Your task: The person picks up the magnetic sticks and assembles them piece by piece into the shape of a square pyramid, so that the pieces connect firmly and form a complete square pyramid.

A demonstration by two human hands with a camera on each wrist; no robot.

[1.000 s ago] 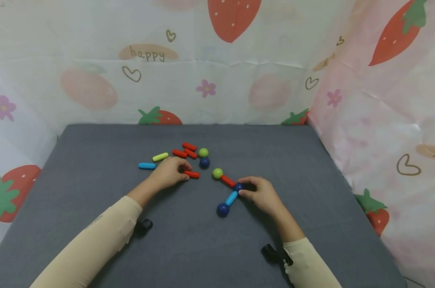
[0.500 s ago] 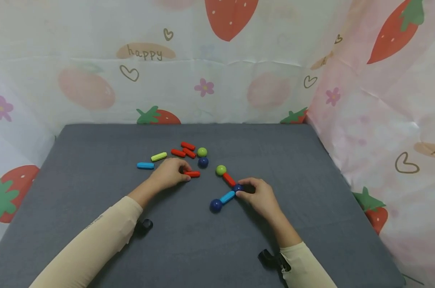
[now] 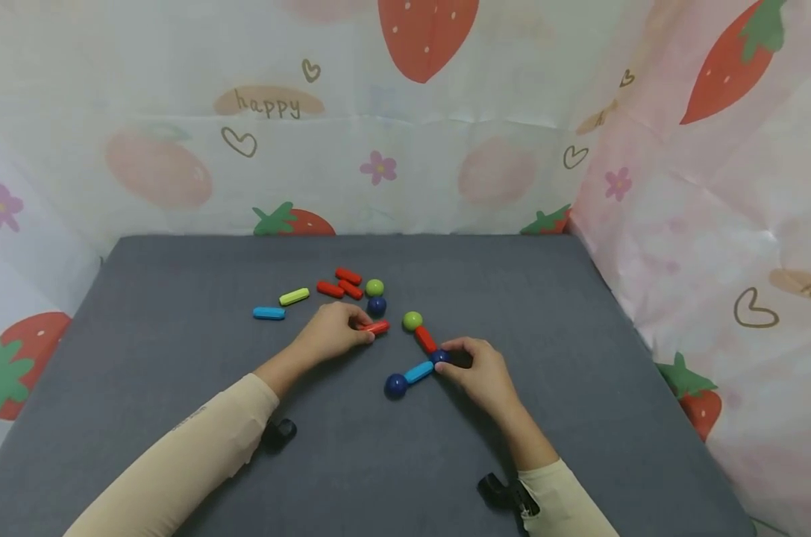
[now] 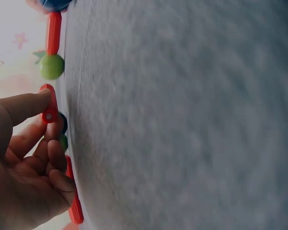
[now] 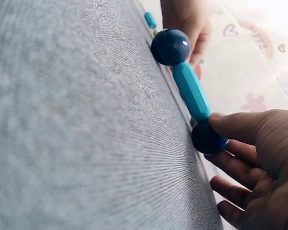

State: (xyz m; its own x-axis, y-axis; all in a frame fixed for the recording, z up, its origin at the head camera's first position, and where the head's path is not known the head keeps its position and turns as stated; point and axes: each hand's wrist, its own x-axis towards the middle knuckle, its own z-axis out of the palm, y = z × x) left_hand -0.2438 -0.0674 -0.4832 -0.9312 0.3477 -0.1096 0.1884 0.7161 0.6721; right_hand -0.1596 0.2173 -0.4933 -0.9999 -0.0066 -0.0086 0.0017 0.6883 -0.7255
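My left hand [image 3: 331,330] pinches a red rod [image 3: 377,327] between thumb and fingers, a little left of the joined pieces. In the left wrist view that red rod [image 4: 49,104] shows a small pale dot at its near end. With thumb and fingertips, my right hand [image 3: 483,374] pinches a dark blue ball [image 3: 439,359]. From this ball a second red rod [image 3: 425,339] runs to a green ball [image 3: 412,321], and a light blue rod [image 3: 419,372] runs to another dark blue ball [image 3: 396,385]. The right wrist view shows the light blue rod [image 5: 191,91] between both blue balls.
Behind my left hand lie several loose red rods [image 3: 330,289], a loose green ball [image 3: 374,288] and a loose blue ball [image 3: 376,306]. A yellow rod [image 3: 294,297] and a blue rod [image 3: 268,313] lie farther left. Everything rests on a grey cloth-covered table [image 3: 580,388].
My left hand has moved right with the red rod, whose right end now tilts up. The light blue rod and its end ball have swung left around the ball in my right hand.
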